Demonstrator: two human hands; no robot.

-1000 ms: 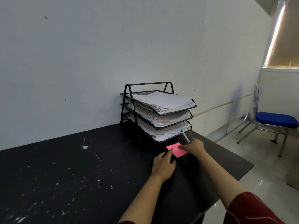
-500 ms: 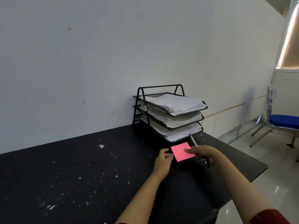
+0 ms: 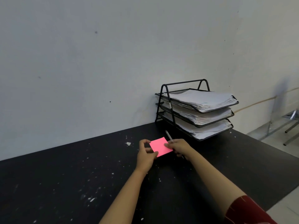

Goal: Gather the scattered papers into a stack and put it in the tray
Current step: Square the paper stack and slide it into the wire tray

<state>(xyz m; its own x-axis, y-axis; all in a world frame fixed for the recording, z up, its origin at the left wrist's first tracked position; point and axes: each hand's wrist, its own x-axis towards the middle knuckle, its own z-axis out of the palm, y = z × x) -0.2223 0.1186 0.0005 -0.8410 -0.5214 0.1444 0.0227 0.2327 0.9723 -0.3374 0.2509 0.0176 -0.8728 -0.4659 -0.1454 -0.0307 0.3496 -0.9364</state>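
Papers [image 3: 202, 99] fill the tray [image 3: 168, 101] right of centre; left hand [image 3: 146, 155] and right hand [image 3: 179, 147] pinch the pink note [image 3: 160, 147], pen [image 3: 169, 135] too; best keep it flat, steady.

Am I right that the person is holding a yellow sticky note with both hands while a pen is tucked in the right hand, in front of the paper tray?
Not quite: the head view shows the sticky note is pink, not yellow. Both the left hand and right hand hold it, the pen in the right, before the tray.

Three tray tiers [image 3: 216, 109] (all paper-filled), one pink note [image 3: 160, 147], one pen [image 3: 169, 136].
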